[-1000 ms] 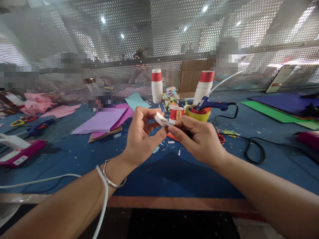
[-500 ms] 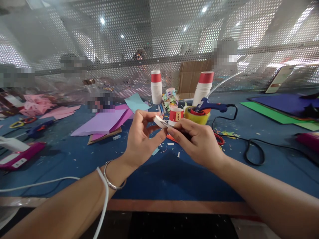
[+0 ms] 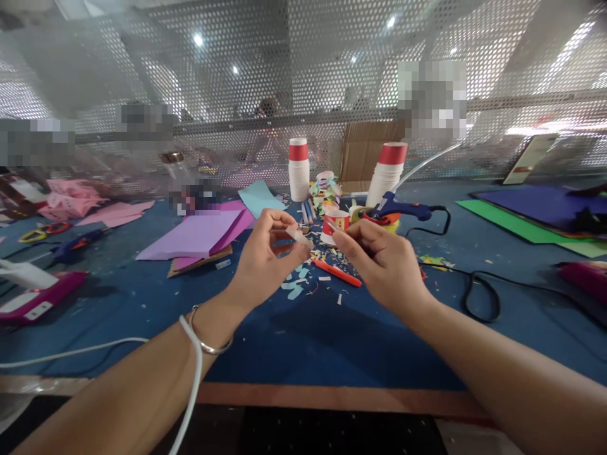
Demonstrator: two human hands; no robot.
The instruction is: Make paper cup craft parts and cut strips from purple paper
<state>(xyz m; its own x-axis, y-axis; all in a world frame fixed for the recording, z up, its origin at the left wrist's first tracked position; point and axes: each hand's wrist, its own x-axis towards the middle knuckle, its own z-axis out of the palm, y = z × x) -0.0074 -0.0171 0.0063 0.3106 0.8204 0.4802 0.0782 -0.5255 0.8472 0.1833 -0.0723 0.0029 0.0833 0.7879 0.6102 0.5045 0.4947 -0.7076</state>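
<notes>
My left hand [image 3: 268, 256] is closed in a pinch on a small white curved piece [image 3: 298, 237], which looks like paper or card; its exact kind is unclear. A short distance to the right, my right hand [image 3: 379, 259] pinches a thin pale sliver [image 3: 332, 225], partly covered by the fingers. Between and behind the hands stands a cut red and white paper cup [image 3: 328, 235]. An orange-red pen-like tool [image 3: 337, 273] lies on the blue table below them, among paper scraps [image 3: 294, 289].
Two stacks of paper cups [image 3: 299, 177] [image 3: 385, 174] stand at the back. A blue glue gun [image 3: 396, 207] rests on a yellow tape roll [image 3: 392, 224], its black cord [image 3: 496, 297] trailing right. Purple paper [image 3: 190, 234] lies left, green sheets [image 3: 502, 218] right, a magenta power strip [image 3: 38, 300] far left.
My hands have drawn apart; before, both were touching the white piece. The right hand has shifted right with the thin sliver, uncovering the orange-red tool and scraps.
</notes>
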